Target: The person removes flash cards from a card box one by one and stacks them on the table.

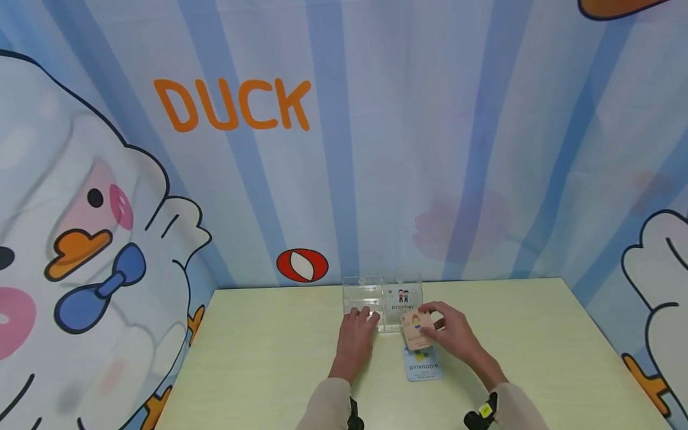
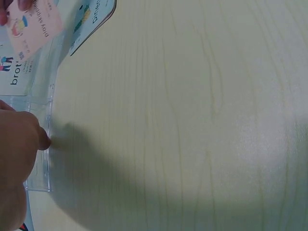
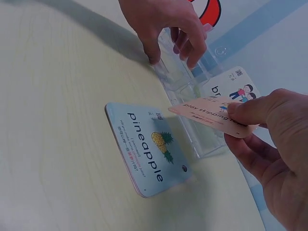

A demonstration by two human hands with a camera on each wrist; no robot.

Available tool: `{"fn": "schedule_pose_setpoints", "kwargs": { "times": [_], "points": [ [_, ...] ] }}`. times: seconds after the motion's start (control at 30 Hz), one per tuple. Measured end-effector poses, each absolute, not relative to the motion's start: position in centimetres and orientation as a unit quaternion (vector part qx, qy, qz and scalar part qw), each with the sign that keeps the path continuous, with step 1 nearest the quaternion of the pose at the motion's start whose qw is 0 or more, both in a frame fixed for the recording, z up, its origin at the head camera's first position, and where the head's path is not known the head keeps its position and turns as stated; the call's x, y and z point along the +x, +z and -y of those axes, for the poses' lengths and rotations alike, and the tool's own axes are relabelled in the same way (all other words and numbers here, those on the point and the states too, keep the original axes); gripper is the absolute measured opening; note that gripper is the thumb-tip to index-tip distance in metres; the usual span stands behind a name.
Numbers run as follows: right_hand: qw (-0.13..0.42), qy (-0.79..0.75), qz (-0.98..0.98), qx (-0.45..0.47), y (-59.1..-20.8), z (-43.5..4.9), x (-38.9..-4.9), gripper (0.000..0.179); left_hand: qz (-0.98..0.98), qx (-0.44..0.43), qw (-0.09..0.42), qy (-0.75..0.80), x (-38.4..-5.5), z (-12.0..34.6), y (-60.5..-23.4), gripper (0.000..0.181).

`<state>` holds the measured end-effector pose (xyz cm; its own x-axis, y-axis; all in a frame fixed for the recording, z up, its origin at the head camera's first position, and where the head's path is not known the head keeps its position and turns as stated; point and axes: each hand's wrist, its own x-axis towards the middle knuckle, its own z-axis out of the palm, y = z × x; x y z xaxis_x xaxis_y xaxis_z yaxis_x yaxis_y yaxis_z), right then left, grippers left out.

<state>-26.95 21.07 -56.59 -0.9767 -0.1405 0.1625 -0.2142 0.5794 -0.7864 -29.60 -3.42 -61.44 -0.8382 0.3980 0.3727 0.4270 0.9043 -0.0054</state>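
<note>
My right hand (image 1: pixel 454 331) pinches a pink flash card (image 3: pixel 216 115) between thumb and fingers. It hangs tilted in front of the right compartment of a clear plastic card holder (image 1: pixel 362 292). Inside that compartment a white "brother" card (image 1: pixel 402 298) leans upright, partly covered by the pink one in the right wrist view. With its thumb at the front edge and curled fingers inside, my left hand (image 3: pixel 166 24) grips the holder's left compartment. A stack of blue cards, a "pineapple" card (image 3: pixel 149 149) on top, lies on the table just before the holder.
The pale wood-grain table (image 1: pixel 258 358) ends at a striped blue curtain (image 1: pixel 376 149) printed with ducks. The holder stands close to the table's back edge.
</note>
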Motion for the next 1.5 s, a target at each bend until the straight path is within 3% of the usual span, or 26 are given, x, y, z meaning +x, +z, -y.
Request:
{"fn": "schedule_pose_setpoints", "kwargs": {
  "times": [0.27, 0.67, 1.5],
  "points": [
    [-0.016, 0.46, 0.885, 0.068, -57.4, -21.6, -25.9, 0.042, 0.957, -0.217, 0.188, -0.036, -29.7, 3.5, -61.5, 0.039],
    [-0.046, 0.478, 0.875, 0.06, -59.3, -22.0, -25.0, 0.041, 0.959, -0.217, 0.181, -0.037, -29.6, 3.5, -61.4, 0.04],
    [-0.024, 0.401, 0.915, 0.042, -61.2, -21.5, -24.1, 0.041, 0.962, -0.212, 0.17, -0.034, -29.7, 3.3, -61.4, 0.038]
  ]
}}
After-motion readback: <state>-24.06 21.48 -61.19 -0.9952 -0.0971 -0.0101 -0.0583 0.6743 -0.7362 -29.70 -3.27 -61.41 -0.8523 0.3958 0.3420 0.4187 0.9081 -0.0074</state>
